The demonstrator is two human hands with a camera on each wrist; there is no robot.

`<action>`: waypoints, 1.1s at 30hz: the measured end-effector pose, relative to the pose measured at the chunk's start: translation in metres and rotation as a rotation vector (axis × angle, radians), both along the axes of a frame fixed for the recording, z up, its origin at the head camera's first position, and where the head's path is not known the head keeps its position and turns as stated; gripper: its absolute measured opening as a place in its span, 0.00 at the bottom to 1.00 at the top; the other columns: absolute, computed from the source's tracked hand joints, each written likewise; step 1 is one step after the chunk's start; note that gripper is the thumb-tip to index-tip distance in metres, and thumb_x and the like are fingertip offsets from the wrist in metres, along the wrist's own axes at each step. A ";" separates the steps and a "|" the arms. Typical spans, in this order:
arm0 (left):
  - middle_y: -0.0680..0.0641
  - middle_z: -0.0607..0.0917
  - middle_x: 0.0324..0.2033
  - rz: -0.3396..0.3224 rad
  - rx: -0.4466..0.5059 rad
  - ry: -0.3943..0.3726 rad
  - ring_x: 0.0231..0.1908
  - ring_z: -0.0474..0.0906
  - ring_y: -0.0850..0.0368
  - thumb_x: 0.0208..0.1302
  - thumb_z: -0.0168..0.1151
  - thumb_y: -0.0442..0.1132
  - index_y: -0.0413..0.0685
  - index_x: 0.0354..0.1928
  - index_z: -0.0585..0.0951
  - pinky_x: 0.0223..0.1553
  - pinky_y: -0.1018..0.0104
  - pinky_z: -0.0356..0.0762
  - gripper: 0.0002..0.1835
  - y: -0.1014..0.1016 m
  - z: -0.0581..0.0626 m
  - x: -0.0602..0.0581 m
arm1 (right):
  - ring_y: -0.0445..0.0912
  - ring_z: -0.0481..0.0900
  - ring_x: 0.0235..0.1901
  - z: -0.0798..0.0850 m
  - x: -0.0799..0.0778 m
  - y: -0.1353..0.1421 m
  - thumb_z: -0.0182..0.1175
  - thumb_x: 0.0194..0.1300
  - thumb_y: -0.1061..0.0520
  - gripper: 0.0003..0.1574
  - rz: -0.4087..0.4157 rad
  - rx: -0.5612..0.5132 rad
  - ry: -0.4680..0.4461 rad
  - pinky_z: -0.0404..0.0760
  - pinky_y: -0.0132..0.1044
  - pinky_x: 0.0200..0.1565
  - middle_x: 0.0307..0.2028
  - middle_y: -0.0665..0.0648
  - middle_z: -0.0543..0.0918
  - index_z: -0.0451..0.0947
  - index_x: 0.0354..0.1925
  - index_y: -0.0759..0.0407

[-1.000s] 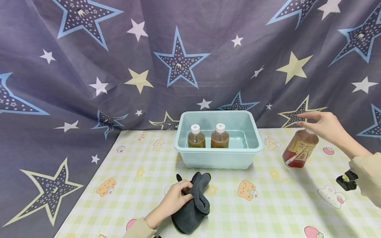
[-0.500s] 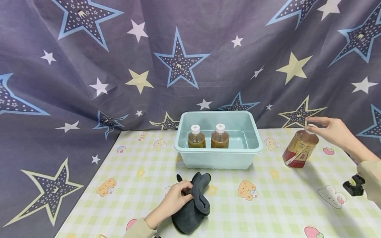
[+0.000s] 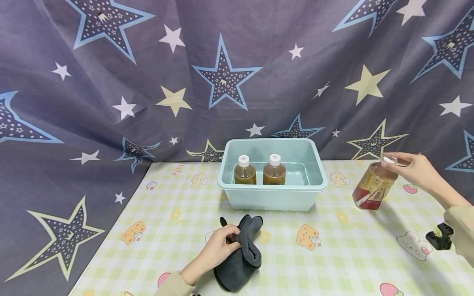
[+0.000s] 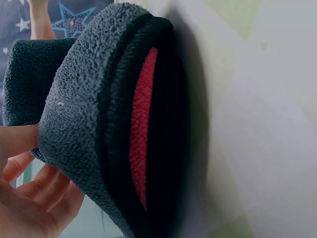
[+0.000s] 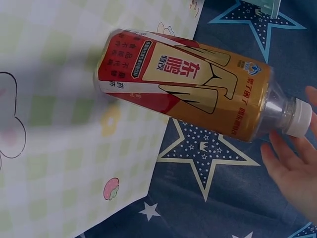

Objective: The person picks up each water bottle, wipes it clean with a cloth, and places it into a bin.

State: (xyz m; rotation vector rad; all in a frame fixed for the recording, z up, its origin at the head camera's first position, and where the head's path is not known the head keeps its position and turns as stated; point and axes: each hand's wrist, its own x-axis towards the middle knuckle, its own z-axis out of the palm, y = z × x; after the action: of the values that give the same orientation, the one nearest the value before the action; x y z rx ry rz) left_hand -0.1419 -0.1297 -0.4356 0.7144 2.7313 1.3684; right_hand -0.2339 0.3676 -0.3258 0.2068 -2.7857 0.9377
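Note:
My left hand [image 3: 222, 246] pinches a soft dark grey fleece item [image 3: 238, 265] on the table. Close up in the left wrist view, the fleece has black edging and a pinkish-red inside. Over at the right, a drink bottle [image 3: 375, 187] stands with a gold and red label, facing the camera in the right wrist view. My right hand [image 3: 414, 166] has its thumb and fingers around the bottle's white cap [image 5: 299, 117]. Two bottles with white caps, a left one [image 3: 245, 172] and a right one [image 3: 274, 170], stand inside the light blue tub [image 3: 272, 197], their lower parts hidden by its front wall.
A checked tablecloth [image 3: 166, 230] with cartoon prints covers the table. Behind it and on the left hangs a dark star-patterned cloth [image 3: 148, 53]. The tub stands near the table's back edge, between the hands. A small black device [image 3: 440, 237] is at the right sleeve.
My right hand has shifted right and closed in, from fingers spread over the bottle's top to fingers around its cap. The left hand and the fleece item have stayed put.

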 end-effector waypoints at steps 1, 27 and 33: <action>0.56 0.74 0.27 0.000 -0.002 -0.002 0.28 0.69 0.65 0.51 0.62 0.33 0.52 0.28 0.76 0.28 0.72 0.68 0.06 0.000 0.000 0.000 | 0.16 0.62 0.28 -0.001 0.001 0.000 0.57 0.58 0.50 0.31 -0.002 -0.004 0.004 0.73 0.36 0.32 0.43 0.75 0.74 0.68 0.51 0.71; 0.56 0.75 0.29 0.005 0.014 -0.004 0.28 0.71 0.65 0.52 0.62 0.33 0.53 0.28 0.76 0.28 0.72 0.69 0.06 -0.001 -0.001 0.001 | 0.22 0.72 0.26 0.017 0.024 -0.028 0.63 0.52 0.52 0.28 -0.011 -0.094 0.083 0.69 0.20 0.26 0.26 0.29 0.76 0.74 0.46 0.71; 0.56 0.74 0.27 0.007 0.009 0.004 0.27 0.69 0.65 0.51 0.62 0.32 0.52 0.28 0.76 0.27 0.72 0.69 0.07 -0.001 -0.001 0.001 | 0.26 0.72 0.24 0.019 0.032 -0.041 0.64 0.52 0.53 0.24 0.010 -0.096 0.108 0.69 0.24 0.21 0.28 0.28 0.75 0.76 0.45 0.67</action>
State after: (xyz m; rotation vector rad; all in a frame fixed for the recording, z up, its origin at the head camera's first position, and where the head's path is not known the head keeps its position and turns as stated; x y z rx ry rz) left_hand -0.1407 -0.1310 -0.4364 0.7100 2.7350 1.3836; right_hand -0.2015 0.3267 -0.3068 0.2499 -2.6372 1.0275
